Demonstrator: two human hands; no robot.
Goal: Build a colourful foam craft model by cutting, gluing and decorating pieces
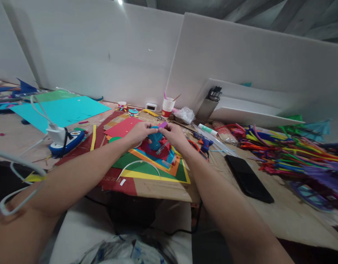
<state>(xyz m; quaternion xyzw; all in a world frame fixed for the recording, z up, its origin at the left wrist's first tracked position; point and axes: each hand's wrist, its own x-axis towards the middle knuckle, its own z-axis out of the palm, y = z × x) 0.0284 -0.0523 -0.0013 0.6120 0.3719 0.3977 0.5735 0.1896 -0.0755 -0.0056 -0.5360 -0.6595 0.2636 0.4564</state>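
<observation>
My left hand [140, 132] pinches the upper left side of a round blue piece [155, 141] above the stacked paper. Close beside it, my right hand [173, 132] has its fingers closed on a small purple piece [163, 125] at the blue piece's upper right edge. Below the hands lie coloured sheets, among them a red sheet [123, 127], a green sheet [130, 165] and a yellow-edged sheet [169, 179]. A thin white curved strip [140, 161] rests on the green sheet.
A black phone [248, 178] lies at the right, near many pipe cleaners [279, 146]. Paper cups [168, 107], a glue gun [206, 143] and a grey bottle [207, 106] stand or lie behind. Left are a blue-and-white power strip [66, 143] and a turquoise sheet [61, 112].
</observation>
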